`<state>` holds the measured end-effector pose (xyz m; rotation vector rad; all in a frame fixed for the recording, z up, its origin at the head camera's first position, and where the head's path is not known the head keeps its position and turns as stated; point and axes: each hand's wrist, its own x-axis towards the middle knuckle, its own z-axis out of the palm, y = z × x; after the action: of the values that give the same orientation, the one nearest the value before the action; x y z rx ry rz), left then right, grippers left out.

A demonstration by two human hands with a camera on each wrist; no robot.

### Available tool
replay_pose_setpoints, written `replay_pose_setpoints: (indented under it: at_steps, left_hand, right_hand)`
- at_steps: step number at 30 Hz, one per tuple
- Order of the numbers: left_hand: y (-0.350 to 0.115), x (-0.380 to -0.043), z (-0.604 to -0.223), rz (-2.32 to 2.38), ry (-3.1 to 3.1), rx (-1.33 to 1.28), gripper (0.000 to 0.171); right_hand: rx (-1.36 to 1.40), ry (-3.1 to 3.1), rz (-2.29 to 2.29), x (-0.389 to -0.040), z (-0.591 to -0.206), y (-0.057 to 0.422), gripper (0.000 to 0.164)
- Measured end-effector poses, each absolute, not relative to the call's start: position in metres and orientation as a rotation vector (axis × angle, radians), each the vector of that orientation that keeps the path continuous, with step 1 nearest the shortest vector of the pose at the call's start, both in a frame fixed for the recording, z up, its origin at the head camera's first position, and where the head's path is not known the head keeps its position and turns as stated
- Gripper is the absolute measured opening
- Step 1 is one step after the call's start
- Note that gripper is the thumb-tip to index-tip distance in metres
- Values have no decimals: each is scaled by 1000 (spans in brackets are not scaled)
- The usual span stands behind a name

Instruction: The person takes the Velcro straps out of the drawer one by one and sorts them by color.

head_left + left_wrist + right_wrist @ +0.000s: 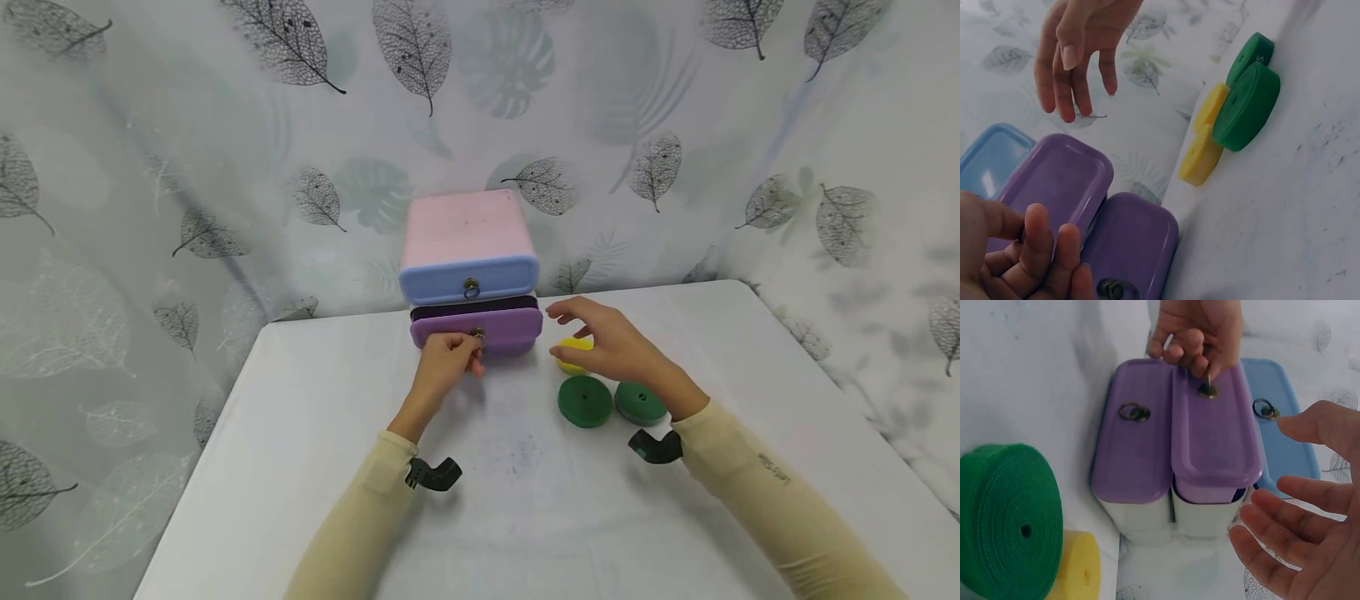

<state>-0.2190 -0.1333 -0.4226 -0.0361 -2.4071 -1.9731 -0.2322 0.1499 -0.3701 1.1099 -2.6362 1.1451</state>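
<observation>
My left hand (442, 364) pinches the ring pull (1209, 390) of the purple middle drawer (1216, 437). That drawer stands slightly out from the box, and a dark gap shows behind its top edge. Above it is the blue top drawer (435, 283) and below it another purple drawer (1132, 450); each has its own ring pull and sits further back. To the right of the box, my right hand (603, 340) hovers with fingers spread and nothing in them. It partly covers a yellow roll (573, 357) in the head view.
Two green rolls of strap, one (585, 402) beside the other (640, 403), lie on the white table (315, 400) right of the drawers. Two yellow rolls show in the left wrist view, the nearer one (1200, 157) touching a green roll. A leaf-print curtain (360, 125) hangs behind.
</observation>
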Motion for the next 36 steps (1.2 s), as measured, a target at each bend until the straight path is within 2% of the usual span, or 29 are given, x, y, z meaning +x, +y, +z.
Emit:
replay_pose_setpoints:
  at_steps: [23,32,36]
  left_hand:
    - [-139,-248,-418,-1998,-2466,-7,31]
    - [-143,-245,-444,-2031,-2460,-19,30]
    - [-146,-240,-457,-1847,-2566,-11,28]
  right_hand:
    - [1254,-2565,1152,-239,-361,113,55]
    - [1214,-2620,1149,-236,-364,112,55]
    - [1225,-2622,1155,-235,-368,112,54]
